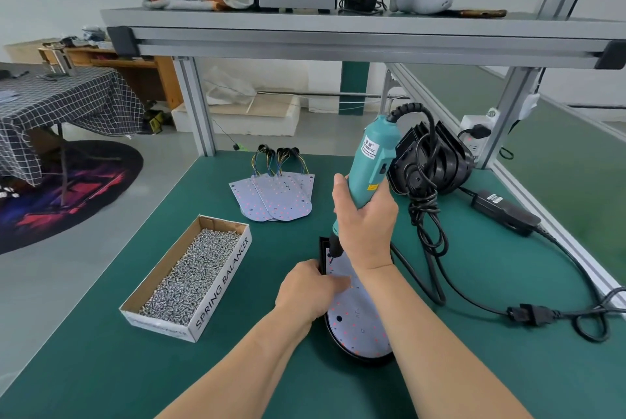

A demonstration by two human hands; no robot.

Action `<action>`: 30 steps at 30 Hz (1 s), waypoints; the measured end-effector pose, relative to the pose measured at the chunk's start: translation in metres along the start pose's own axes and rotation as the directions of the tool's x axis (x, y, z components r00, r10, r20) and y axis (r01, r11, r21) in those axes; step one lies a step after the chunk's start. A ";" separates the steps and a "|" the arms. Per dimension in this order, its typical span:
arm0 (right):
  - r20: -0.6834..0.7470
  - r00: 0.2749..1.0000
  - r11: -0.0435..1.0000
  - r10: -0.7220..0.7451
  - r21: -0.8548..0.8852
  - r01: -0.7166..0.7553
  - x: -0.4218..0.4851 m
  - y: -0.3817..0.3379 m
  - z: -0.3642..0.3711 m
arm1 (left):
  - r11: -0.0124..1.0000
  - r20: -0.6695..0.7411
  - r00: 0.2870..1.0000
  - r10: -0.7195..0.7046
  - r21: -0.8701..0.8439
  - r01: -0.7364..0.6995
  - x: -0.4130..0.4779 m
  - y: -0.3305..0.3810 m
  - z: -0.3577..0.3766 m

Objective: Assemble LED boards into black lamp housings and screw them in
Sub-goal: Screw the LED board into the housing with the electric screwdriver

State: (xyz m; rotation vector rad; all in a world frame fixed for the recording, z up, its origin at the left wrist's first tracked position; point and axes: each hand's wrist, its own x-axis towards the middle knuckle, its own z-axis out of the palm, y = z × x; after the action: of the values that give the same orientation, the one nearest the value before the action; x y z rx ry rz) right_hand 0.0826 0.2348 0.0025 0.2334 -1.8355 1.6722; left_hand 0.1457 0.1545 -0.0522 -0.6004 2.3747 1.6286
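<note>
A black lamp housing (pixel 367 358) lies on the green mat in front of me with a white LED board (pixel 359 324) set inside it. My right hand (pixel 364 222) grips a teal electric screwdriver (pixel 371 161), held upright with its bit down on the far end of the board. My left hand (pixel 310 290) rests on the board's left edge, fingers curled at the housing's rim. Loose LED boards (pixel 274 197) with wires lie fanned out further back. A stack of black housings (pixel 430 158) stands at the back right.
A cardboard box (pixel 216 286) full of screws sits to the left. The screwdriver's black cable (pixel 426 215) coils right of the housing, and a power adapter (pixel 504 212) and plug (pixel 531 313) lie by the right edge. An aluminium shelf (pixel 338 36) spans overhead.
</note>
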 end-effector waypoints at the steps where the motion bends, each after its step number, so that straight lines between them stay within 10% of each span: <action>1: 0.007 1.000 1.000 0.008 0.001 -0.008 0.000 0.001 0.001 | 1.000 -0.007 1.000 0.003 0.002 -0.003 0.001 -0.001 0.001; 13: 0.069 0.996 0.996 0.059 0.058 -0.063 0.001 -0.018 -0.009 | 1.000 0.006 1.000 -0.001 -0.016 0.001 -0.010 0.006 -0.002; 21: -0.156 0.982 0.962 0.109 0.264 -0.065 0.048 -0.040 -0.086 | 1.000 0.008 1.000 0.018 0.008 -0.018 -0.012 0.009 -0.003; 30: -0.374 0.747 0.836 0.549 0.263 -0.482 0.069 0.034 -0.197 | 0.999 -0.002 0.999 0.043 -0.013 -0.044 -0.014 0.006 -0.005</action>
State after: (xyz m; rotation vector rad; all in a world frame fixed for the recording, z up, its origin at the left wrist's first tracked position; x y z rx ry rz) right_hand 0.0759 0.4460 0.0108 -0.6155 -1.4990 2.0282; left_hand 0.1561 0.1546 -0.0401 -0.5561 2.3965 1.6625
